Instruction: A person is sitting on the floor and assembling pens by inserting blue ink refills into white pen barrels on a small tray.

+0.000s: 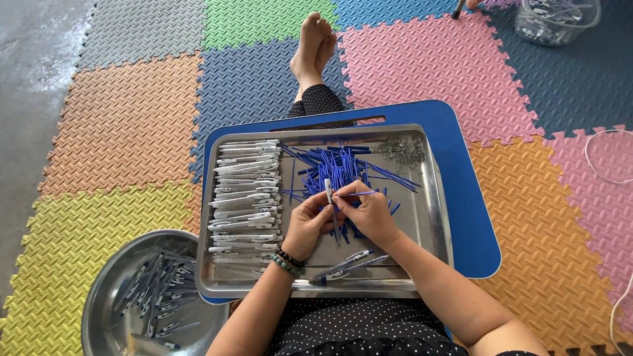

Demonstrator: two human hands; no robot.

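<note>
Left grip: left hand (308, 224) is closed around a white pen barrel (328, 190), pinched between thumb and fingers and held upright over the tray.
Right grip: right hand (369, 214) is closed, pinching a thin blue refill (361, 194) that lies level, its tip pointing toward the barrel; whether the two parts touch is too small to tell.
Hands: close together, fingers meeting above the middle of the tray.
Tray: a metal tray (435, 217) rests on a blue lap desk (465, 198) across the person's legs.
Tray left: white barrels (245, 198) lie stacked in rows.
Tray middle: a loose heap of blue refills (333, 165) lies just beyond the hands.
Tray far right corner: a small pile of springs (402, 150).
Tray near edge: two assembled pens (346, 265) lie below the right wrist.
Left wrist: bead bracelets (288, 261).
Floor: coloured foam mats (125, 125); a round metal bowl (105, 290) of assembled pens sits beside the left arm; a clear plastic tub (557, 20) stands well apart at far right.
</note>
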